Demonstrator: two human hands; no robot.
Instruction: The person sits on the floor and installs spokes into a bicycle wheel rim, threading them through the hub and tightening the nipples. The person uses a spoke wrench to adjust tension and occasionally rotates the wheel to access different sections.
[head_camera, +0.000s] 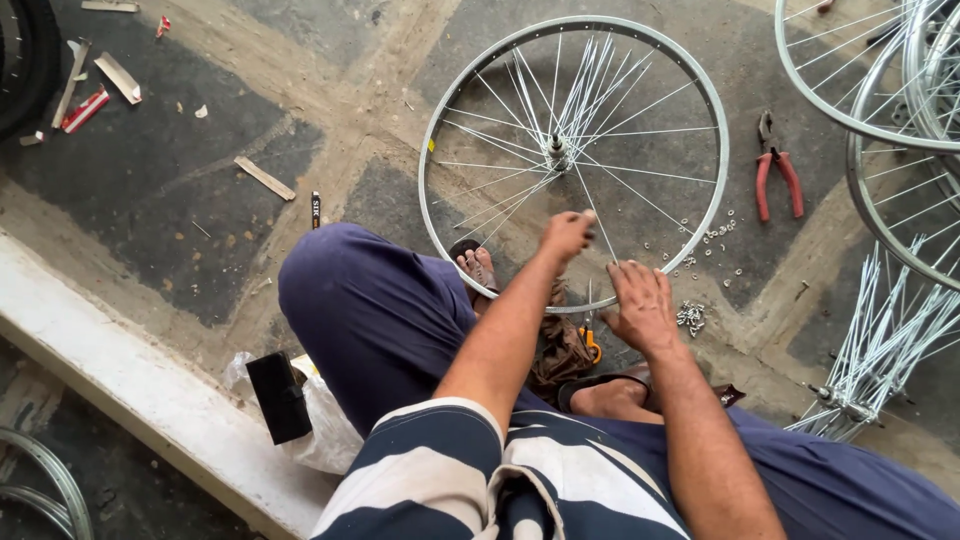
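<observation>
Concrete floor (200, 200), dusty and littered with scraps, carries one bicycle rim (436, 130) lying flat before the seated person, its hub (557, 152) at centre. Judged step: lacing spokes. Left hand (566, 236) pinches one spoke (590, 205) near the rim; right hand (638, 305) rests spread against the rim's near edge. Seating the spoke calls for a nipple from the pile (690, 317). One pair of red pliers (777, 178) lies alongside.
</observation>
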